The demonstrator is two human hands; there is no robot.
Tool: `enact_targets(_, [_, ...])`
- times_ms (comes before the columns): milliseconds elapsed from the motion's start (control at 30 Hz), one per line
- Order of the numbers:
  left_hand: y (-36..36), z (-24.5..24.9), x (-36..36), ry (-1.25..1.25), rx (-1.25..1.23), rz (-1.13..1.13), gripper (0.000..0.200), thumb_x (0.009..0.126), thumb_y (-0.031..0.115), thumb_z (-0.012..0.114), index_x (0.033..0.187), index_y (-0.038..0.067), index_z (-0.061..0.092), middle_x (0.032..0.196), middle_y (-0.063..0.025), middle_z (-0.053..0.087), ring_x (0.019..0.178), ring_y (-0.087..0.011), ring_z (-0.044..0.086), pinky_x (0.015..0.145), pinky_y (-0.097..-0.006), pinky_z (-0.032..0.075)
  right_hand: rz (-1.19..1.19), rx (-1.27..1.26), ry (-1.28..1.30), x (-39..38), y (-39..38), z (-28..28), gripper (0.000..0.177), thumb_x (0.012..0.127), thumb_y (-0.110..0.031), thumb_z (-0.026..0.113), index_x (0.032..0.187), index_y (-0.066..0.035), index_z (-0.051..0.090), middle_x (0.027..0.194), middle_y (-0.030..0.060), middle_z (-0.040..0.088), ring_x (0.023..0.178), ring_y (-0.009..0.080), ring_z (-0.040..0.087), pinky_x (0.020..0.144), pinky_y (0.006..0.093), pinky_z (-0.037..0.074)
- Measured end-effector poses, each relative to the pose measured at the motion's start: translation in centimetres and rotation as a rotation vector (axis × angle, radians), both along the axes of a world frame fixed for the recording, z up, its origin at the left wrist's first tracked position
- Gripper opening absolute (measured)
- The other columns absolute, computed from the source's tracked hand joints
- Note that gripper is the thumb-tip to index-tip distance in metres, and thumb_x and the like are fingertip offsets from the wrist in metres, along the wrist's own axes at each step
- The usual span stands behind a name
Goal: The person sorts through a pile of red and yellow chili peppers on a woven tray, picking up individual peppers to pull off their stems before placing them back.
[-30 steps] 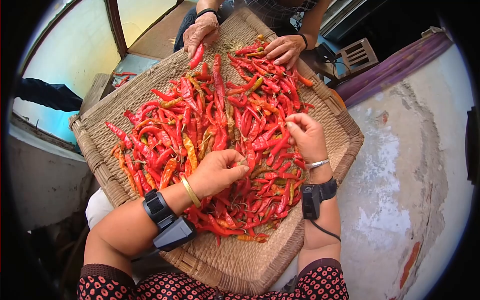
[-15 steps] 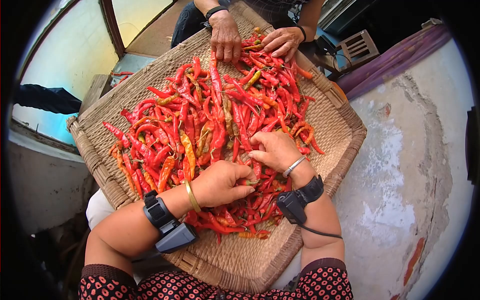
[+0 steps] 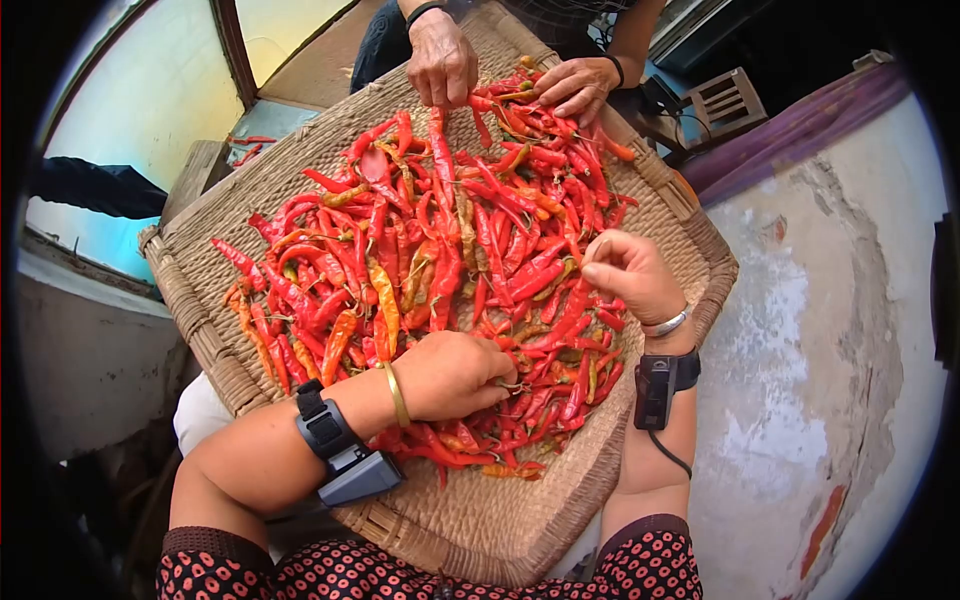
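Note:
A broad heap of red chili peppers [image 3: 370,250], some orange or brownish, covers much of a woven tray [image 3: 480,520]. My left hand [image 3: 450,375] is closed low over the near part of the heap, its fingers curled around a chili pepper whose greenish stem end shows at the fingertips. Above the right side of the pile, my right hand [image 3: 632,275] holds its thumb and forefinger pinched together. Whatever lies between those fingertips is too small or hidden to make out.
Across the tray, another person's hand [image 3: 443,65] holds red peppers, while their other hand [image 3: 580,88] rests on the far edge of the heap. A wooden stool [image 3: 722,105] and purple cloth [image 3: 800,130] are at right, beside a worn wall [image 3: 790,330].
My right hand has moved right and slightly up, away from my left hand, which shifts little. The other person's hand at the far side has lifted peppers off the pile.

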State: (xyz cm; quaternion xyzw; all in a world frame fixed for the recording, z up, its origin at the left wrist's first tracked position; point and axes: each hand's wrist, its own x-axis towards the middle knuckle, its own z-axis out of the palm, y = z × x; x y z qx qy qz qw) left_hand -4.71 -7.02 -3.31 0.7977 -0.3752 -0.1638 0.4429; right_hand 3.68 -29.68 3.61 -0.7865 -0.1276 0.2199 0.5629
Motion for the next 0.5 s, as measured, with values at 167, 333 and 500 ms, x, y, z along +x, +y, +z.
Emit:
enact_targets(167, [-0.1,0.1,-0.1,-0.002,-0.001,-0.013,0.016,0.076,0.021,0.058,0.085,0.009,0.06,0.08,-0.0106,0.06,0.077,-0.0296,0.059,0.066,-0.0403,0.047,-0.356,0.353,-0.093,-0.4,2.8,-1.6,0.02,0.085,-0.011,0.058,0.101,0.0,0.054,0.078,0.0057,0.062,0.067,0.0089,0.059,0.059,0.0203,0.047])
enact_targets(333, [-0.1,0.1,0.2,-0.032,-0.031,0.017,0.016,0.076,0.022,0.057,0.087,0.01,0.061,0.081,-0.0102,0.06,0.077,-0.0289,0.059,0.066,-0.0404,0.047,0.213,-0.583,-0.443,-0.7,4.2,-3.8,0.021,0.075,-0.023,0.066,0.082,-0.004,0.062,0.068,0.0066,0.061,0.061,0.0179,0.06,0.056,0.0291,0.046])
enact_targets(500, [-0.1,0.3,-0.1,-0.065,-0.037,0.028,0.016,0.077,0.021,0.057,0.088,0.011,0.061,0.081,-0.0096,0.059,0.076,-0.0292,0.059,0.066,-0.0402,0.048,0.271,-0.85,-0.587,-1.5,5.5,-5.0,0.025,0.071,-0.029,0.066,0.068,-0.006,0.056,0.063,0.0122,0.057,0.06,0.0276,0.058,0.054,0.0363,0.044])
